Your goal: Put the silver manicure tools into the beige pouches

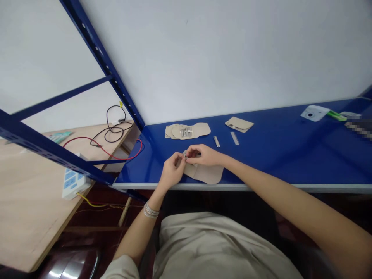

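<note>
Two bare hands working near the middle of the frame, over the front edge of a blue desk [279, 155]. Left hand [172, 170] has its fingers bent and thumb and fingertips pinched on a small greyish piece [185, 154] (too small, and too covered, to say what it is). Right hand [203, 154] reaches in from the right side of the frame, its fingertips closed on the same piece, meeting those of the left.

Under the hands, just below center: a beige pouch [213, 175], spread flat, its rounded end toward the lower right and reaching near the desk's front edge; the other end hidden by fingers.

Upper center, behind the hands: overlapping beige pouches [202, 130], the topmost opened out, with metal tools [186, 132] on it. Right of these, a nail clipper [216, 142] and a narrow flat strip [235, 138] lie apart from each other. Above the strip, a folded beige pouch [240, 124].

Right side of frame: a white packet [314, 113] with a dark round mark, a green item [336, 115] against it.

Left side: wooden desk [29, 186] bearing a white power strip [74, 180] with blue sockets, a black cable [108, 130] looped farther up, a red cable [123, 158] curving across to the blue desk.
</note>
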Available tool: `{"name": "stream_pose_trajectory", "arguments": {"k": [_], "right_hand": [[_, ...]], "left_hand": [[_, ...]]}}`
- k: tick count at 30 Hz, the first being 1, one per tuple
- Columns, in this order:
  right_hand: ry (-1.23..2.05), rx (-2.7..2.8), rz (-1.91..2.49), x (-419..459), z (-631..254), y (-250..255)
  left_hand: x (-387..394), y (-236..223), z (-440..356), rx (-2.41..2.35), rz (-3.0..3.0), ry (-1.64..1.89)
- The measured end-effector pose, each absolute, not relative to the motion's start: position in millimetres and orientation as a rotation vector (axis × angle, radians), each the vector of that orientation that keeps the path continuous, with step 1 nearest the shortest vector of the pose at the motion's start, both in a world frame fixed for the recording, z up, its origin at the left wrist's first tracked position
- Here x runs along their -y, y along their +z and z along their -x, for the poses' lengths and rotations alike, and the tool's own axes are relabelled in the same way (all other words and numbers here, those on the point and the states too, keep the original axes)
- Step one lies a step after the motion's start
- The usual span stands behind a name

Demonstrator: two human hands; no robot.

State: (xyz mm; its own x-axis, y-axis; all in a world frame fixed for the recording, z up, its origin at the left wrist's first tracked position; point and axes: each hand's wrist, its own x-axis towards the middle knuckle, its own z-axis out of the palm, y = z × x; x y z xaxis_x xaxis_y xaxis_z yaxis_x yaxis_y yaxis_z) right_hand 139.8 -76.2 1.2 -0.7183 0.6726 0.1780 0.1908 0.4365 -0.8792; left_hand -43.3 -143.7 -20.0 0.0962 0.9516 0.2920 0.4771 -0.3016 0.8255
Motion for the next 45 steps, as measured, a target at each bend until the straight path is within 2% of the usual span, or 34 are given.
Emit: {"name": "stream_pose_trajectory", "arguments": {"k": [19, 45], "right_hand": [[1.283, 2.371, 0.656, 64.5, -161.2, 14.0], [1.855, 1.884, 0.597, 62.1, -166.7, 14.2]], "left_hand": [[142.8, -17.0, 42.5, -1.396, -1.809, 1.178], [139.5, -18.6, 43.6, -1.345, -1.574, 1.261]]}}
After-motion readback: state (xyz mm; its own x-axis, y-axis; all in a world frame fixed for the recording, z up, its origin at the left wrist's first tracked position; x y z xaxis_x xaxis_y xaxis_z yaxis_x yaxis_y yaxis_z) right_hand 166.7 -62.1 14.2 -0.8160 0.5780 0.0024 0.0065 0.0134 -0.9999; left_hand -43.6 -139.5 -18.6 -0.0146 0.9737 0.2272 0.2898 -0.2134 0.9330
